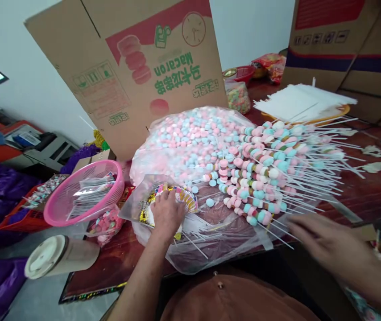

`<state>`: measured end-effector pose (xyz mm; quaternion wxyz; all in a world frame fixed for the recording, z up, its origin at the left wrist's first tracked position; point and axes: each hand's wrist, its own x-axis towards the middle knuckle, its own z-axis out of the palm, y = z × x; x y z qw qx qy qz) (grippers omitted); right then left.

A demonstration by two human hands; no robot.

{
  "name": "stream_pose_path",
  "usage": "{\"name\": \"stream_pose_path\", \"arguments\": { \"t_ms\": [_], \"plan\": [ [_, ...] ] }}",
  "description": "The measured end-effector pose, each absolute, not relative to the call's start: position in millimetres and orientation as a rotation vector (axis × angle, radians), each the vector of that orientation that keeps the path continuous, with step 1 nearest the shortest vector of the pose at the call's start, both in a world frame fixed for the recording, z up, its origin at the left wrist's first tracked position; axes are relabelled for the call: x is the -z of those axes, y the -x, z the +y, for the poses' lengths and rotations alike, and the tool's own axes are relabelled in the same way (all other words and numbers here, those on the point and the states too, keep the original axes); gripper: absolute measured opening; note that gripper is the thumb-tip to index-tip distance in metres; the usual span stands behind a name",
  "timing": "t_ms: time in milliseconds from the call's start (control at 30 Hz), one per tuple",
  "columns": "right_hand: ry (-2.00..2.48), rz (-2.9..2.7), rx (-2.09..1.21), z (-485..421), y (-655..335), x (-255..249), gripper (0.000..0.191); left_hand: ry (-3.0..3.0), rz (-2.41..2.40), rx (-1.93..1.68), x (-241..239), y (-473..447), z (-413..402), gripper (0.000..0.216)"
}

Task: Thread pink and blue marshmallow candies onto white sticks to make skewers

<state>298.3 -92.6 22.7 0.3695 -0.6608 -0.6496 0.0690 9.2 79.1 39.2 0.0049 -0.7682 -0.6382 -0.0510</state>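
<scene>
My left hand (168,211) rests in a clear plastic bag (132,198) among small yellow and pink printed packets (188,200). Its fingers are bent slightly and a little apart; nothing shows held in them, though the fingertips are partly hidden. My right hand (324,243) is smeared by motion near the table's front edge, just beside the sticks of a pile of marshmallow skewers (260,174). Whether it holds anything is unclear. Behind the skewers lies a large clear bag of pink, blue and white marshmallows (190,133). Loose white sticks (197,229) lie beside my left hand.
A cardboard box (86,58) stands behind the marshmallows. To the left are a pink basket (118,196) with flat wrappers and a lidded paper cup (76,254) at the table edge. White sticks (297,102) are stacked at back right, near another box (374,84).
</scene>
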Motion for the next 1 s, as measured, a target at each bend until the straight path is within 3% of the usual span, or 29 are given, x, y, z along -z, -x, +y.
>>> {"name": "stream_pose_path", "arguments": {
  "t_ms": [200,267,367,633,800,933,1000],
  "plan": [
    [1.473,-1.983,-0.3,-30,-206,-35,0.026,2.449,-2.369,0.178,-26,9,100,0.023],
    [1.444,-2.019,-0.333,-31,-194,-35,0.025,2.404,-2.337,0.289,-21,18,102,0.031],
    [1.474,-2.035,-0.407,-38,-194,-25,0.024,2.151,-2.382,0.444,-17,28,107,0.062],
    [1.483,-2.071,-0.605,-54,-187,-3,0.025,2.052,-2.682,0.231,-16,42,129,0.054],
    [1.44,-2.065,-0.569,-55,-187,-2,0.026,2.376,-2.429,0.307,-34,37,113,0.029],
    [1.429,-1.883,-0.285,-46,-195,-15,0.019,2.682,-1.965,0.517,-61,27,84,0.035],
    [1.422,-1.759,-0.122,-36,-194,-27,0.027,2.891,-1.735,0.673,-72,18,71,0.045]
  ]
}}
